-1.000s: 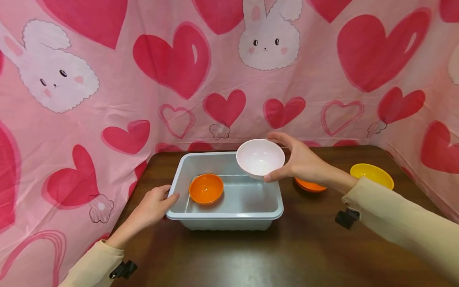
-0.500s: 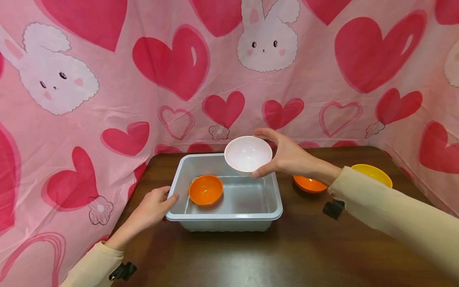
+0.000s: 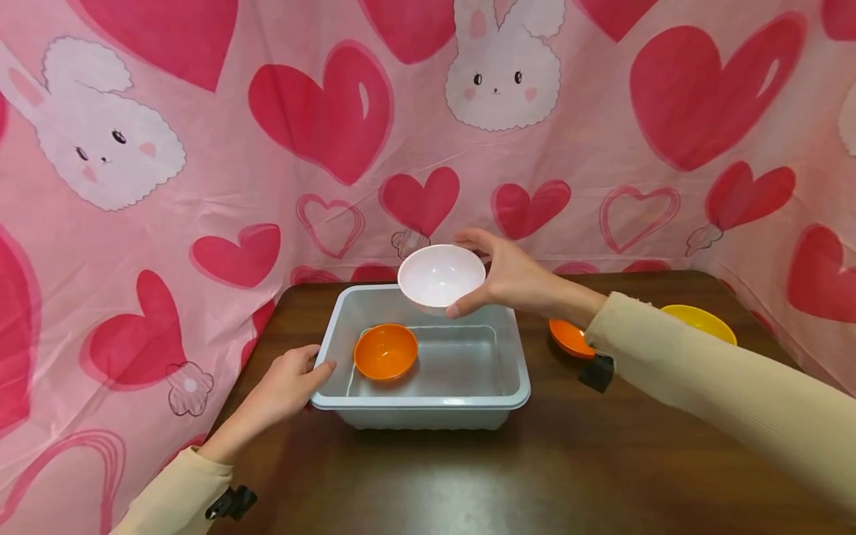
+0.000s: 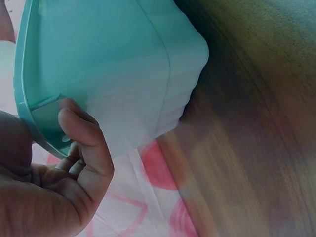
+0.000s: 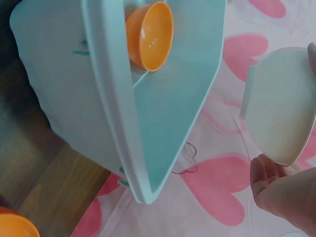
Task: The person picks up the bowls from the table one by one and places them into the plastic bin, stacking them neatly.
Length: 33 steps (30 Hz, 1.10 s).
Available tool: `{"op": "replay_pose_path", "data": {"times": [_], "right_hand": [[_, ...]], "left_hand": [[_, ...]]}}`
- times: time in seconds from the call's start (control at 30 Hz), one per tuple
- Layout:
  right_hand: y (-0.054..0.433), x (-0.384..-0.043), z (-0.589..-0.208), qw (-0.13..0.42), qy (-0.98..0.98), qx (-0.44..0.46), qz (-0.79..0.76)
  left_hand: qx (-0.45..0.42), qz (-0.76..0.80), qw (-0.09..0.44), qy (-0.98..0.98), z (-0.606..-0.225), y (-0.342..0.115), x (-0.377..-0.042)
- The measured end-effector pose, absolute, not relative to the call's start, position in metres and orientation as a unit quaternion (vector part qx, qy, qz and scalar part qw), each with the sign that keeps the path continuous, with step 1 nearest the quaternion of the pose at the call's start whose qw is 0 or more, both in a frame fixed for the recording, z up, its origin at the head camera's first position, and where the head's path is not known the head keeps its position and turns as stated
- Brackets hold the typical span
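My right hand (image 3: 518,279) holds a white bowl (image 3: 441,276) between thumb and fingers at its right side, up over the back of a grey plastic tub (image 3: 421,402). The bowl's opening leans toward the head camera; its pale outside and foot ring show in the right wrist view. An orange bowl (image 3: 386,352) sits inside the tub at the left, also seen in the right wrist view. My left hand (image 3: 292,379) grips the tub's left rim. In the left wrist view its fingers (image 4: 86,133) curl under that rim, against the outer wall.
On the brown wooden table (image 3: 428,483), a second orange bowl (image 3: 571,340) stands right of the tub, partly behind my right arm. Farther right is a yellow bowl (image 3: 701,324), partly covered by the sleeve. A pink cloth with hearts and rabbits (image 3: 501,82) hangs behind and at both sides.
My right hand has carried the white bowl leftward and slightly up, from the tub's right side to above its back middle. The left hand has stayed on the rim.
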State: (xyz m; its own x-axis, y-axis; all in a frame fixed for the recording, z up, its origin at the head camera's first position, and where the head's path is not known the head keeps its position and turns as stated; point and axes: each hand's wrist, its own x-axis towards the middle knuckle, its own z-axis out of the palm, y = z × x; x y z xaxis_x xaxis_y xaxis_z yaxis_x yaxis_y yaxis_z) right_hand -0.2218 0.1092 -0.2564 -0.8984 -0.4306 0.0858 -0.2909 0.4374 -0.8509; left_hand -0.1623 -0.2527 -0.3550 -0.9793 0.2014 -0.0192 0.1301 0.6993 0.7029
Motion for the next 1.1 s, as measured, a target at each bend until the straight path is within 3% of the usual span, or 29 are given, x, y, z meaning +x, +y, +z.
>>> {"op": "replay_pose_path", "data": {"times": [1.1], "right_hand": [[0.046, -0.246, -0.272, 0.101, 0.827, -0.248, -0.494]], "left_hand": [[0.097, 0.381, 0.058, 0.918, -0.355, -0.254, -0.163]]}}
